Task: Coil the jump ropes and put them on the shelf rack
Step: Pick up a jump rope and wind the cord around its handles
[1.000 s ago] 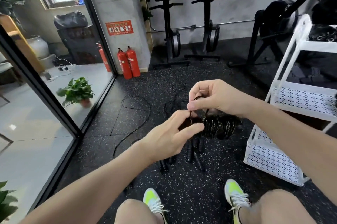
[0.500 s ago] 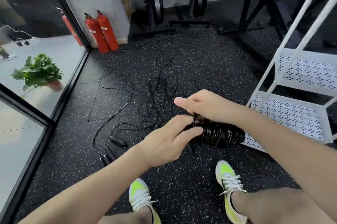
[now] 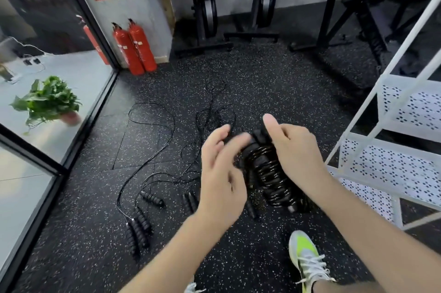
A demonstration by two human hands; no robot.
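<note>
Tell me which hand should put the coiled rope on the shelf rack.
Right. The right hand already grips the coiled rope and is on the side of the white shelf rack. The left hand is open beside the coil, farther from the rack, holding nothing.

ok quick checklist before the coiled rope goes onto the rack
1. Right hand has a firm grip on the coiled rope: ok.
2. Left hand off the bundle: cannot tell, blurred.
3. Loose end secured: cannot tell.
4. Shelf rack close by on the right, shelf bare where visible: ok.
5. All ropes coiled: not ok, loose ropes lie on the floor.
</note>
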